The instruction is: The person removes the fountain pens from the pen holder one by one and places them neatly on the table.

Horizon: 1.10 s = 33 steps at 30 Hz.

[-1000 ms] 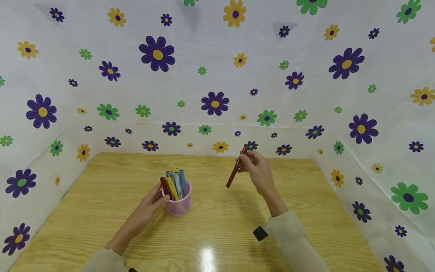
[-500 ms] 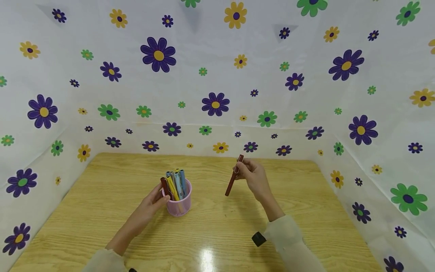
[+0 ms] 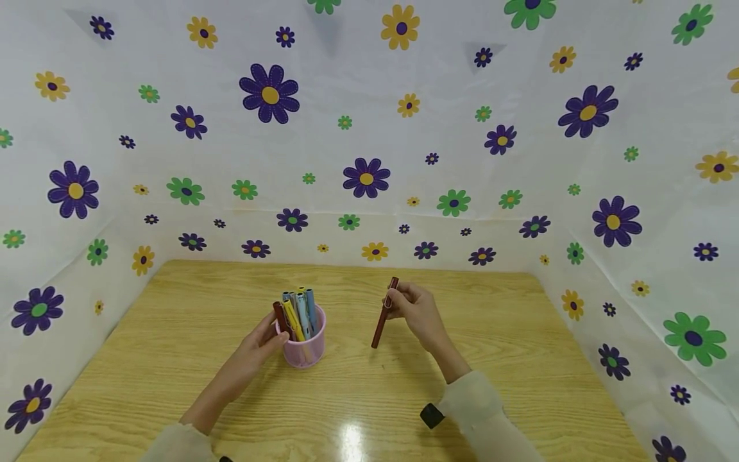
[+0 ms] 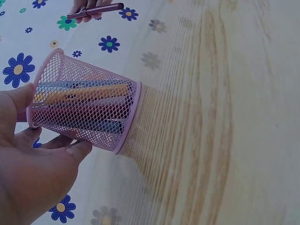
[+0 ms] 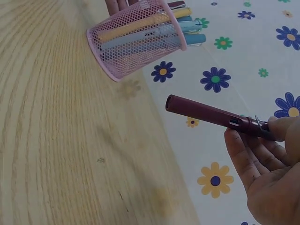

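**Right hand (image 3: pixel 419 317) holds the pen (image 3: pixel 379 328), with the cup (image 3: pixel 303 354) to its left**

Your right hand pinches the pen between thumb and fingers, towards its upper end. The pen slants: that upper end lies far and right, the free lower end near and left, so in the head view its long axis runs downward and a little towards the cup's side. You have a gap between the free end and the cup, and the right wrist view shows that end apart from the table (image 3: pixel 519 340).

Your right forearm (image 3: pixel 452 360) comes in from the near right, angled far and left. Your left hand (image 3: pixel 252 350) is the nearer one to the cup, touching it: from the left, its thumb and fingers grip round the rim and mesh wall.

The cup looks upright on the table and holds other pens (image 3: pixel 303 312), their tops above the rim. A brown one (image 3: pixel 280 313) leans at the left, a yellow one (image 3: pixel 292 318) beside it, blues to the right. Past the table's far edge rises a flowered cloth (image 3: pixel 323 96).
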Each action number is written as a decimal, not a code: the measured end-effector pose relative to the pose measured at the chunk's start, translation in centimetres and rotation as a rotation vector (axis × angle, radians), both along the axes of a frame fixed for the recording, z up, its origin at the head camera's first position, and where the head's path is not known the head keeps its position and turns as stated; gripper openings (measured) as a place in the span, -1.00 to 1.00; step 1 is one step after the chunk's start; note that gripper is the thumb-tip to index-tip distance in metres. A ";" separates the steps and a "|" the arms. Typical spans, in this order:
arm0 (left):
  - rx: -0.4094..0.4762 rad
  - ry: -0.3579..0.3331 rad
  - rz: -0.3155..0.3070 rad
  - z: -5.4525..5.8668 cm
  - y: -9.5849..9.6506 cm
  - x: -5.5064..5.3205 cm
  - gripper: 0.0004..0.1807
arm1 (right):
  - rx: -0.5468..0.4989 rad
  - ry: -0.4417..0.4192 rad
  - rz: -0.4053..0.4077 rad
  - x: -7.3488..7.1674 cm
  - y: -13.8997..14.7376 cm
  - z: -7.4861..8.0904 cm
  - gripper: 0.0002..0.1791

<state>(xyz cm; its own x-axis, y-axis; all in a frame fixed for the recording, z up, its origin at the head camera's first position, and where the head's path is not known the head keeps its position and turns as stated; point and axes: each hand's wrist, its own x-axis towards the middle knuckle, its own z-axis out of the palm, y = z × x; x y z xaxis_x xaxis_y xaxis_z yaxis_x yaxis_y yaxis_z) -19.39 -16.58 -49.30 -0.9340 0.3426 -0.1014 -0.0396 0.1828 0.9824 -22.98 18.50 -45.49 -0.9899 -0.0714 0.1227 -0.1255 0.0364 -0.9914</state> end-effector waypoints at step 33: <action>0.042 0.020 -0.021 0.2 0.1 0.3 -0.15 | 0.060 -0.126 0.076 1.0 -3.9 -2.7 -0.63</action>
